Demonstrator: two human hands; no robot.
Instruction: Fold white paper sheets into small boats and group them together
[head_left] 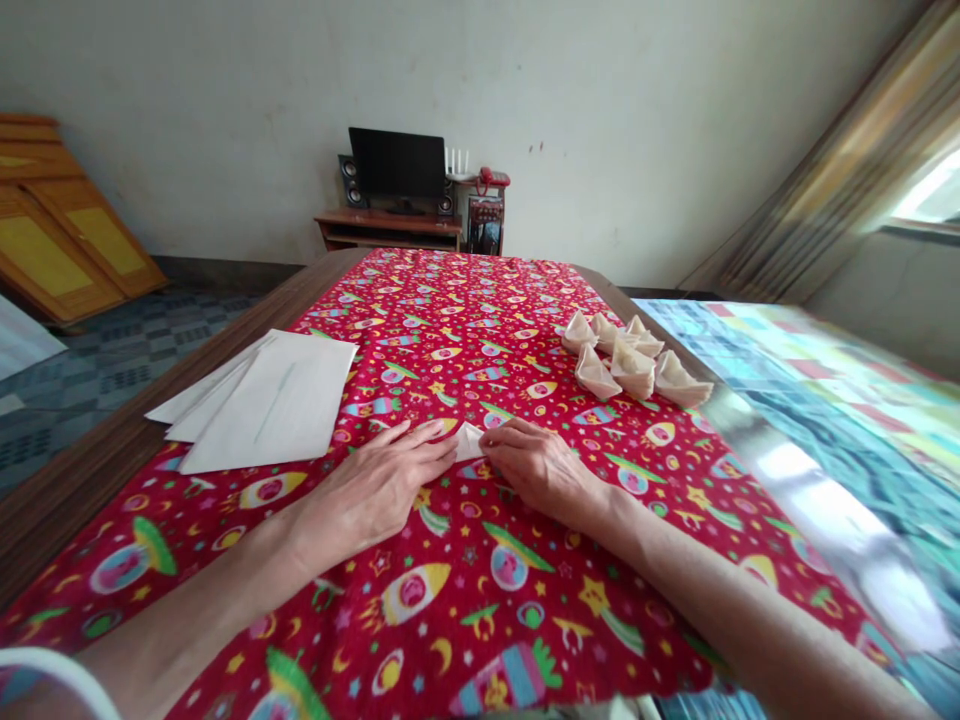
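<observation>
The folded paper (469, 442), small and white, lies on the red cloth (487, 570) near the middle of the frame, in the gap between the fingertips of the two hands. It is pale against the pattern, and a peak of it points to the top of the frame.

The left hand (397, 468) comes from the lower left, with its back up. Its fingers are stretched toward the paper and a little spread at the upper side, and the foremost tips meet the left end of the paper. The thumb is hidden, so I cannot tell if this hand pinches.

The right hand (541, 465) comes from the lower right. Its fingers are bent and close together, and the tips are on the right end of the paper (whether they pinch it or only press it, I cannot tell).

At the left of the frame, well apart from the left hand's fingertips, some white sheets (300, 390) overlap like a fan. At the right, above the right hand in the frame, stand several folded shapes (632, 370), cream in colour and like small boats, grouped near the table (592, 285) edge. At the upper middle is a dark monitor (397, 165).
</observation>
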